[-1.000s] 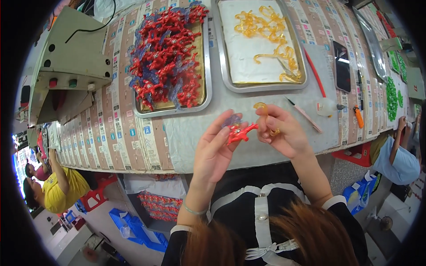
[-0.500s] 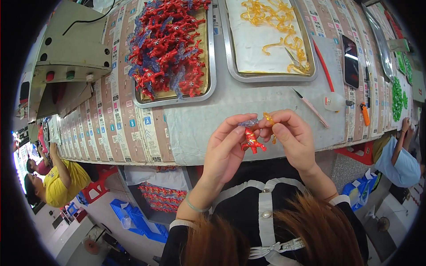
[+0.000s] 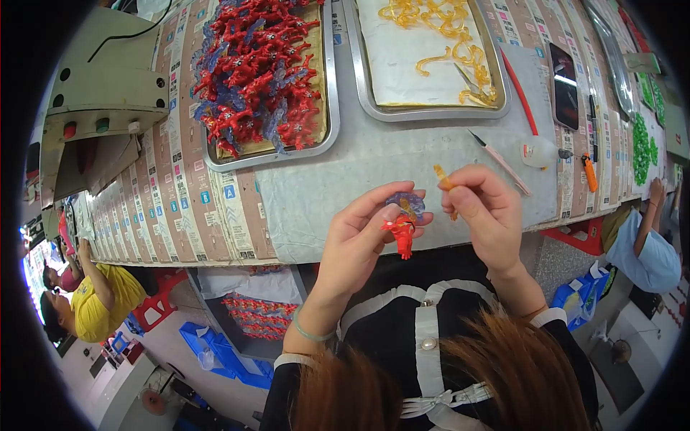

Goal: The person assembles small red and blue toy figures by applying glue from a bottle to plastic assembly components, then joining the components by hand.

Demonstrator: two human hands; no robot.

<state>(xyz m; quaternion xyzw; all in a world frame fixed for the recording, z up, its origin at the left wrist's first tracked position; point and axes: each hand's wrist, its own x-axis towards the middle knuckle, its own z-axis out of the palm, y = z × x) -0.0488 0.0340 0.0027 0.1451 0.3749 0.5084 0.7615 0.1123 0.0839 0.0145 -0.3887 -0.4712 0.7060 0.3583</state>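
My left hand [image 3: 359,241] pinches a small red plastic figure [image 3: 401,231] with a translucent blue-purple piece [image 3: 405,203] at its top. My right hand [image 3: 483,215] holds a thin orange curly strip [image 3: 444,181] between its fingertips, close beside the figure. Both hands hover over the table's near edge, above a grey cloth [image 3: 374,154]. A metal tray [image 3: 332,108] heaped with several red and blue figures lies at the far left. Beside it, a second metal tray [image 3: 431,111] lined with white paper holds orange strips [image 3: 449,43].
A red stick [image 3: 519,90], a thin pointed tool [image 3: 499,161], a small glue bottle [image 3: 539,151], a dark phone [image 3: 564,85] and green pieces [image 3: 640,147] lie right. A beige machine [image 3: 100,93] stands left. A person in yellow [image 3: 93,298] sits below left, another in blue [image 3: 643,248] right.
My hands have drawn slightly apart, and the right hand now lifts the orange strip a little above the red figure. The view has tilted closer to the table edge.
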